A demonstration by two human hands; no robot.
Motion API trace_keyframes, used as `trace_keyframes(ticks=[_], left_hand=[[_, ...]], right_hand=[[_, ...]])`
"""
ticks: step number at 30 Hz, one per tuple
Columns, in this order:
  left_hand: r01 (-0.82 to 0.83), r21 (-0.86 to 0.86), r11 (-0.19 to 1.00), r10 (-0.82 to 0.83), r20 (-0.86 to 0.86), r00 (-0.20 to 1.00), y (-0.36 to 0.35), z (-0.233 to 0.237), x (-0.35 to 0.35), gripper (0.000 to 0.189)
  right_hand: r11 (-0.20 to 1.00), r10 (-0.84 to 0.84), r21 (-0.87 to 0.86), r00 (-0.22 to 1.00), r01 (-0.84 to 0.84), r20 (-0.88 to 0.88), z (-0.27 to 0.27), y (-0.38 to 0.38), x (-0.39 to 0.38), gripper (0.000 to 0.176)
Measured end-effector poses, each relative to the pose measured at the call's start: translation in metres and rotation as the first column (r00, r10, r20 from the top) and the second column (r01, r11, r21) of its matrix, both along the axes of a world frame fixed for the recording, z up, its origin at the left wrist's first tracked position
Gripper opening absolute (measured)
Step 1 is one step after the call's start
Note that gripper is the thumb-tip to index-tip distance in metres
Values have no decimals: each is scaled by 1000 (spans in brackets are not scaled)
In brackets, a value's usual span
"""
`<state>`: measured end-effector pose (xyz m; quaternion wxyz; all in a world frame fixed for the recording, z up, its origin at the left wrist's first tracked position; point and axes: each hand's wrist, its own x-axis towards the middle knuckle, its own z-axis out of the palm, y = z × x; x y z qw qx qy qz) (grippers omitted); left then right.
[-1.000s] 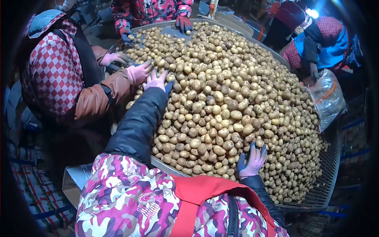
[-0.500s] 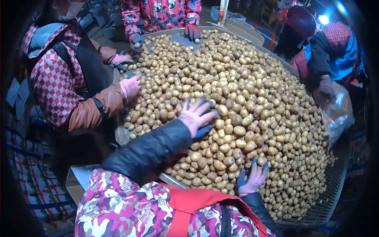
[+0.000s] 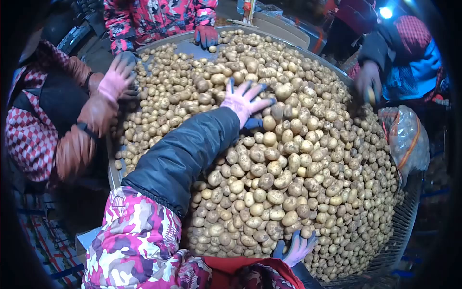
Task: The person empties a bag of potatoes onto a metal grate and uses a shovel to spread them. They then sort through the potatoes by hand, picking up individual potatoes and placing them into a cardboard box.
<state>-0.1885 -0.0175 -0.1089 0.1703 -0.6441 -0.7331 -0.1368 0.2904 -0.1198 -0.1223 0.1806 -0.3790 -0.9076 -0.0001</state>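
A big heap of small brown and yellow potatoes (image 3: 269,168) covers a wide metal table. My left hand (image 3: 243,102), in a pink glove with dark blue fingertips, is stretched far over the heap. Its fingers are spread and lie on the potatoes, several of which sit loose just beyond them. Close to my body, my right hand (image 3: 297,248) wears the same kind of glove. It rests against the near side of the heap with its fingers apart, and neither hand grips a potato.
Co-workers stand around: a person in a checked jacket (image 3: 33,139) at left, one in pink camouflage (image 3: 161,17) across, and one in blue (image 3: 414,67) at right holding a potato. A clear plastic bag (image 3: 408,139) hangs by the right table edge. The metal rim (image 3: 113,168) borders the heap.
My left hand has pushed farther across the heap, and potatoes have shifted ahead of it. My right hand stays low by the near side. The left co-worker's gloved hand has lifted; the view has shifted.
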Motion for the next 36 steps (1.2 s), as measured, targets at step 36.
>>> trace_keyframes(ticks=[36], left_hand=[[-521,-292,802,592,500,632,-199,6,38,64]], right_hand=[[997,58,45,996,-55,-66,2,3,-1,69]])
